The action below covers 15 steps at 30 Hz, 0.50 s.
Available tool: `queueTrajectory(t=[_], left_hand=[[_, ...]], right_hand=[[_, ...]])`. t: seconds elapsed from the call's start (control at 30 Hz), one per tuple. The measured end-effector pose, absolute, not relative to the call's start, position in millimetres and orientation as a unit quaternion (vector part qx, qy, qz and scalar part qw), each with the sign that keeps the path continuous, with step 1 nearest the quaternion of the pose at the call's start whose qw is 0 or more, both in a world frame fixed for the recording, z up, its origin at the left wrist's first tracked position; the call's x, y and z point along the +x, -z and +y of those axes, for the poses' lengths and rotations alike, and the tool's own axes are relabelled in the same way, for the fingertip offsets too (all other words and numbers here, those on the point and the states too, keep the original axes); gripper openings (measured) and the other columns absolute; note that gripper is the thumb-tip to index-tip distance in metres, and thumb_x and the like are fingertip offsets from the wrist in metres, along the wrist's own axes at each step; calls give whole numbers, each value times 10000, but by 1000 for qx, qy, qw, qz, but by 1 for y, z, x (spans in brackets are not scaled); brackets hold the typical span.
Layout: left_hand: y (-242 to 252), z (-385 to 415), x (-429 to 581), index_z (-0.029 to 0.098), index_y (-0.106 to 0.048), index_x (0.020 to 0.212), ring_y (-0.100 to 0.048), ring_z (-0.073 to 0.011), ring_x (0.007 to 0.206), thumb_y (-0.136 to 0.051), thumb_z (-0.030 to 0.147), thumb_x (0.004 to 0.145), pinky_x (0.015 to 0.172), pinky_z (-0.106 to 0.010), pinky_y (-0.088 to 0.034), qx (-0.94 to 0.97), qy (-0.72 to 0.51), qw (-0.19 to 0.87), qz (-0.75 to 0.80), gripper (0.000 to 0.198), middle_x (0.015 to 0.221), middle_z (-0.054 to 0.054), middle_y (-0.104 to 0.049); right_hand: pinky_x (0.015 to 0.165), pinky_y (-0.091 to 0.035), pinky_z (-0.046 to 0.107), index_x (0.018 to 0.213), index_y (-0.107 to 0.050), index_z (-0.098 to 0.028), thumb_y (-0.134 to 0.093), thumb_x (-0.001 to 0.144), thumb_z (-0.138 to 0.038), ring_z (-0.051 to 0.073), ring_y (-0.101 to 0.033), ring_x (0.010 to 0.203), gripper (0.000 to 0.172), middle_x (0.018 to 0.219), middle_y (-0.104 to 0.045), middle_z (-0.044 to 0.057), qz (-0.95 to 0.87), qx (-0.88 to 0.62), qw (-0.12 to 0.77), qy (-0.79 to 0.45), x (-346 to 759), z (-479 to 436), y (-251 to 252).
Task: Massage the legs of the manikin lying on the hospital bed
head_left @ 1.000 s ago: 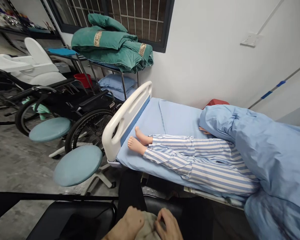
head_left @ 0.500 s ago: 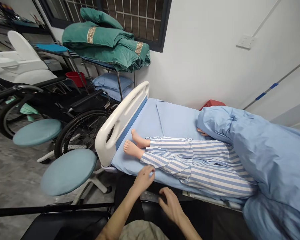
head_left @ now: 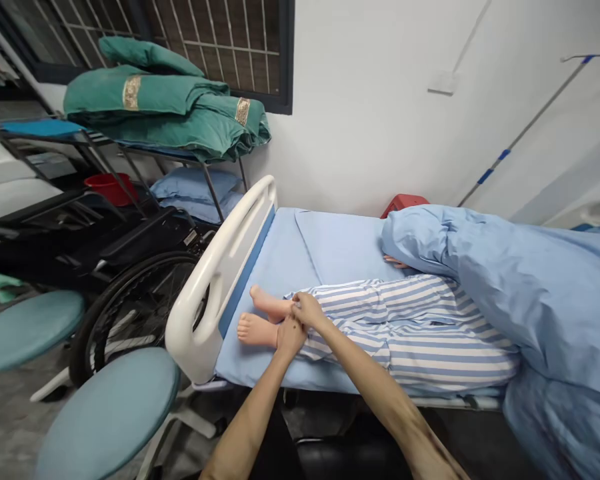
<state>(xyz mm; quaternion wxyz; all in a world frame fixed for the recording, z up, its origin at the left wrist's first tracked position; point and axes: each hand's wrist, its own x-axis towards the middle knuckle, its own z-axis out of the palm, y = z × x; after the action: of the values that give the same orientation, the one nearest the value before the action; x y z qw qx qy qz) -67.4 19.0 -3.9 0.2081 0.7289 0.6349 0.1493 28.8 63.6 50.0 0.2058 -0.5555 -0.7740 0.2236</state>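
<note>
A manikin in blue-and-white striped trousers (head_left: 410,327) lies on a bed with a light blue sheet (head_left: 325,247); its bare feet (head_left: 255,320) point at the white footboard (head_left: 215,273). A light blue quilt (head_left: 520,287) covers its upper body. My left hand (head_left: 290,337) is closed around the near ankle at the trouser cuff. My right hand (head_left: 307,310) pinches the cuff of the far leg just above it. The two hands touch each other.
A black wheelchair (head_left: 125,267) stands left of the footboard. Two round teal stools (head_left: 110,413) sit in the near left. Behind, a metal rack (head_left: 130,143) carries folded green blankets (head_left: 165,100) and blue pillows. A red stool (head_left: 403,201) shows behind the bed.
Both hands rose from my lap, reached over the bed edge and closed on the manikin's ankles and trouser cuffs. The view moved closer to the bed and shifted right.
</note>
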Motion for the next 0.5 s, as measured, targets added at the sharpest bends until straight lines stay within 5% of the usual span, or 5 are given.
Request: queueTrajectory(t=[0.23, 0.37, 0.5], left_hand=[[-30, 74, -33, 149, -538, 1105, -495, -212, 1118, -445, 172, 786, 994, -317, -372, 805, -223, 153, 528, 333, 1144, -115, -571], [-28, 114, -19, 150, -445, 1259, -506, -293, 1137, -648, 258, 620, 924, -354, -405, 831, -19, 210, 515, 679, 1217, -141, -559], [-16, 134, -48, 171, -454, 1237, -551, -333, 1075, -661, 308, 594, 831, -379, -427, 827, 98, 203, 516, 689, 1195, -151, -583]], right_hand=[[697, -384, 217, 831, -630, -161, -495, 815, -217, 123, -555, 729, 148, 797, -654, 30, -718, -621, 201, -240, 153, 47, -30], [644, -372, 215, 695, -620, -143, -510, 817, -275, 121, -530, 653, 211, 674, -616, 25, -669, -686, 151, -243, 244, 26, -41], [604, -409, 234, 565, -550, -138, -475, 851, -386, 117, -499, 564, 386, 547, -538, 27, -540, -737, 202, -352, 301, 16, -45]])
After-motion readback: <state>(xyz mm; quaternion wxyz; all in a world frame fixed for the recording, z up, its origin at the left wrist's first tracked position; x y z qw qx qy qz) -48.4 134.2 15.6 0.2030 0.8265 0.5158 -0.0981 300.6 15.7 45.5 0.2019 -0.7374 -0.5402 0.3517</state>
